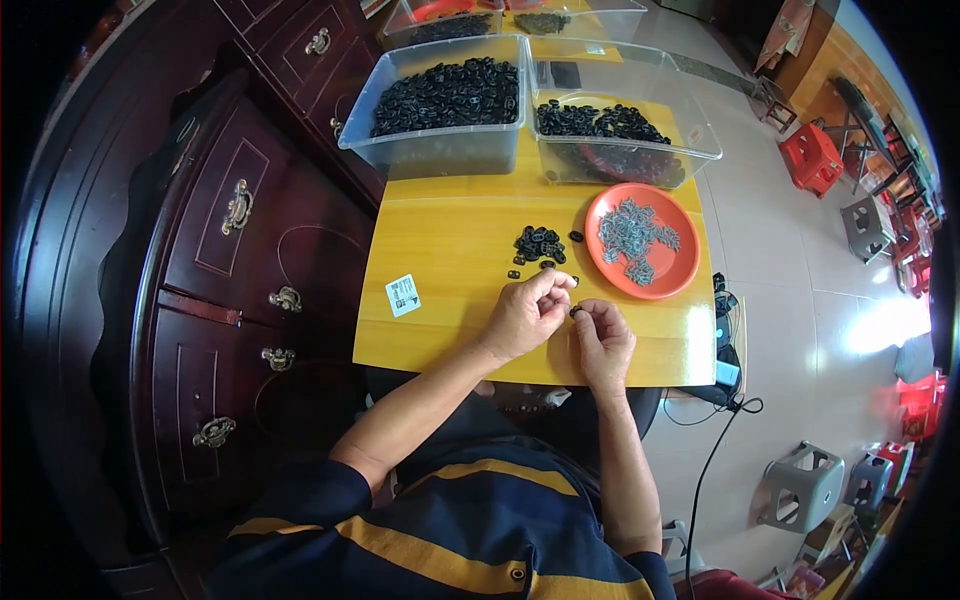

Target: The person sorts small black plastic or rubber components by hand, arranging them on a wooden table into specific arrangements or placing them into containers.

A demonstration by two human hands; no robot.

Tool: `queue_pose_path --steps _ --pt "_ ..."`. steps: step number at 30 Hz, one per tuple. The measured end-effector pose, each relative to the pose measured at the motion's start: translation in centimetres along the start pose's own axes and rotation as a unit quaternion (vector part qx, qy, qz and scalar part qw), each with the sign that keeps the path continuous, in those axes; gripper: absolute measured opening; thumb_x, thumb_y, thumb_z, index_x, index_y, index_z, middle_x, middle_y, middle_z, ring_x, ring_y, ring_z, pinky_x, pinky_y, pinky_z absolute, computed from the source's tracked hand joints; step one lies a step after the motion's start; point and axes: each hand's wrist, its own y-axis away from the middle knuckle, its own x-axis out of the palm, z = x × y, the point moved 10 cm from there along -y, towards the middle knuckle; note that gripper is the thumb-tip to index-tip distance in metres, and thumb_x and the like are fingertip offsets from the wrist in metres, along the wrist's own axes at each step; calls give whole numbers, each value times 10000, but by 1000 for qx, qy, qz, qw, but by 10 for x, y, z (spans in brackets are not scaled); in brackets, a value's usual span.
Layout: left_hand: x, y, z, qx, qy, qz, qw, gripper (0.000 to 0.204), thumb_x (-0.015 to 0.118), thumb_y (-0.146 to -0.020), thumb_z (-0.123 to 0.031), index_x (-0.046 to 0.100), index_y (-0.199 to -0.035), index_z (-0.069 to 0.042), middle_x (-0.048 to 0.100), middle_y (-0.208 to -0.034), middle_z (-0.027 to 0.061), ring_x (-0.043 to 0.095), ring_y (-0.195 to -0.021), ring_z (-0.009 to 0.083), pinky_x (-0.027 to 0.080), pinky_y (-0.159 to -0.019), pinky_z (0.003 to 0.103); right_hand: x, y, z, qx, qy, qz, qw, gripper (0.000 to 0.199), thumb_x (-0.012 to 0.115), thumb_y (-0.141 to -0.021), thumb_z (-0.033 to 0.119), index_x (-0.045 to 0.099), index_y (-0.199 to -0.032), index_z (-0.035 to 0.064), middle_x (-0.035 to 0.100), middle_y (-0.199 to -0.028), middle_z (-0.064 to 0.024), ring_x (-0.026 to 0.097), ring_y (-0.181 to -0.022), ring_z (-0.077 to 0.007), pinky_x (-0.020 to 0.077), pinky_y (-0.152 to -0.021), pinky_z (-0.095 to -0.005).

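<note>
Both of my hands meet over the near part of the yellow table (450, 220). Between thumb and fingertips, my right hand (608, 345) pinches a small black oval piece (575, 311). Just left of it, my left hand (528, 315) is closed in a pinch; what its fingertips hold is too small to make out. A loose pile of black oval pieces (540, 243) lies just beyond my left hand, with a few strays around it. To the right of the pile sits an orange-red plate (682, 275) of small grey metal-looking parts (632, 235).
Two clear plastic bins, one left (440, 150) and one right (625, 165), hold black pieces at the table's far end. A white label (403, 295) lies at left. Dark wooden cabinets (215, 250) stand left; a black cable (700, 470) and stools (805, 487) are on the right-hand floor.
</note>
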Motion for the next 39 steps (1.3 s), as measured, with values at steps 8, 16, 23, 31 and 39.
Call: queue_pose_path --steps 8,16,23,31,39 --pt "-2 -3 -4 24 -57 3 998 268 638 -827 52 591 -1075 -37 681 -776 38 615 -644 59 502 -603 226 2 0 1 27 -20 -4 999 56 653 -900 22 653 -950 -3 638 -740 27 567 -643 -25 476 -602 -199" --pt "-1 -2 -12 48 -109 12 993 272 643 -819 42 588 -1069 -49 691 -776 65 655 -643 115 513 -597 257 1 0 3 11 1 -3 1000 48 648 -899 21 652 -940 -4 635 -725 25 565 -624 -27 472 -581 -201" --pt "-5 -3 -16 52 -101 4 993 273 647 -811 40 589 -1063 -50 697 -777 81 673 -639 148 521 -596 274 2 -1 5 5 19 2 1000 46 654 -889 21 653 -931 3 639 -705 15 574 -616 -29 476 -580 -202" --pt "0 -3 -22 65 -123 12 990 266 651 -808 37 597 -1055 -47 695 -770 84 675 -634 161 520 -588 281 1 -1 3 6 26 -2 1000 39 656 -884 20 652 -919 2 644 -708 9 577 -620 -29 479 -582 -203" --pt "3 -7 -28 85 -148 23 985 292 657 -801 39 604 -1077 -42 690 -752 80 669 -621 163 519 -583 282 -1 -1 1 0 37 -14 999 33 658 -886 23 654 -912 3 647 -713 8 575 -618 -31 479 -575 -206"
